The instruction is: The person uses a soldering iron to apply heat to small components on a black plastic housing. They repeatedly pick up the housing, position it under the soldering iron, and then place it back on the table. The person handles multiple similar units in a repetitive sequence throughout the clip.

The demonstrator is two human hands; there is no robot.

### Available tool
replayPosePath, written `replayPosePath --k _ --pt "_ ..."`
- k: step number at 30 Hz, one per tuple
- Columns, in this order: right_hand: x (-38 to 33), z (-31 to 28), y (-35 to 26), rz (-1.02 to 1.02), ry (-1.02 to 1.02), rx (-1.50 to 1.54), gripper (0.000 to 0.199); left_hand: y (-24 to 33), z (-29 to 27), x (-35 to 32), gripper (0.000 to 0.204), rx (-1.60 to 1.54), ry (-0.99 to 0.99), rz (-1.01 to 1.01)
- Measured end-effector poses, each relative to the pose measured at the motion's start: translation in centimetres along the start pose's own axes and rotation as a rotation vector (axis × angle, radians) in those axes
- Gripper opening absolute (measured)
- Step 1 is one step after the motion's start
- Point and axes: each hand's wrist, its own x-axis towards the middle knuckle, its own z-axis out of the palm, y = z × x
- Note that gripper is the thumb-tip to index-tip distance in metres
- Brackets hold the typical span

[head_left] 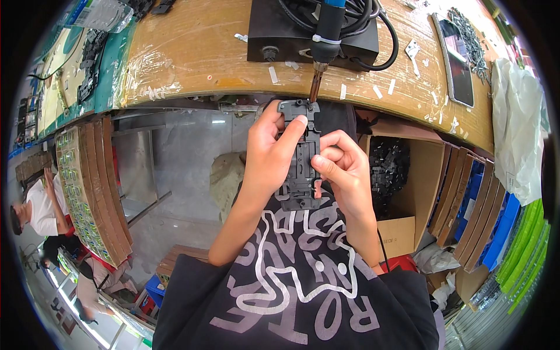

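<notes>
Both my hands hold a long black plastic frame part (300, 175) upright in front of my chest. My left hand (269, 151) grips its left side, thumb pressed on the upper end. My right hand (344, 166) pinches its right edge near the middle. The part's top end sits right under the metal tip of an electric screwdriver (326, 35) that hangs down over the bench edge. Whether the tip touches the part I cannot tell.
A wooden bench (192, 58) wrapped in tape carries a black box (274, 35) with cables, a phone (456, 61) and small metal pieces (469, 38). An open carton of black parts (388, 169) stands at my right. Stacked cardboard trays (87, 186) stand at left; a person (38, 210) sits far left.
</notes>
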Motion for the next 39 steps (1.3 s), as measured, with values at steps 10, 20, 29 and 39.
replayPosePath --k 10,20,29,39 --pt "0.2 -0.6 0.3 0.0 0.003 -0.045 0.014 -0.3 0.0 0.1 0.013 0.118 -0.022 0.036" --pt "0.6 -22.8 6.6 -0.274 0.963 -0.353 0.022 6.7 -6.6 -0.4 0.019 0.51 -0.158 -0.1" --pt "-5.4 -41.1 13.9 0.015 1.589 -0.246 0.022 12.0 -13.1 13.5 0.031 1.189 0.44 0.77" --pt "-3.0 -20.5 -8.9 -1.094 1.175 -0.595 0.025 12.8 -13.9 18.6 0.037 1.601 0.475 0.751"
